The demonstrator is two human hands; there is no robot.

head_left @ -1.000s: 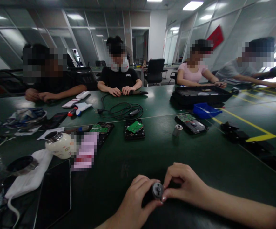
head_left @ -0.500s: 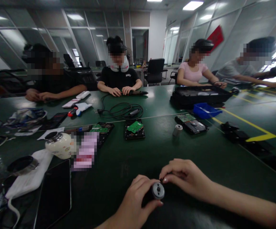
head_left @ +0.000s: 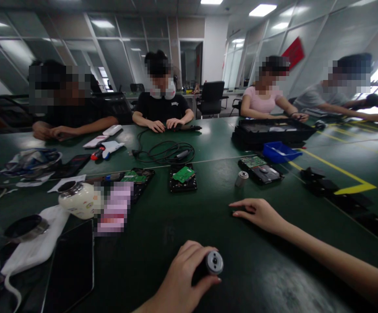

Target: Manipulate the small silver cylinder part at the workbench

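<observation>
My left hand (head_left: 185, 278) grips a small cylindrical motor (head_left: 215, 262) between thumb and fingers. Its round silver end, with a dark centre and small holes, faces me. Farther out over the table, my right hand (head_left: 262, 216) is open, its thumb and index finger stretched out and apart. A dark speck shows by the thumb tip, too small to make out. Beyond those fingers a similar silver motor (head_left: 242, 179) stands upright on the green table (head_left: 195, 219), not touched by the hand.
Opened hard drives (head_left: 182, 178) with green boards lie across the middle. At the left are a cream jar (head_left: 79, 200), a dark tablet (head_left: 69, 265) and a white power strip (head_left: 37, 248). A blue tray (head_left: 282, 152) stands at the right. Several people sit opposite.
My right hand has left the motor in my left hand and moved outward, its fingers spreading. The left hand keeps its hold in nearly the same place.
</observation>
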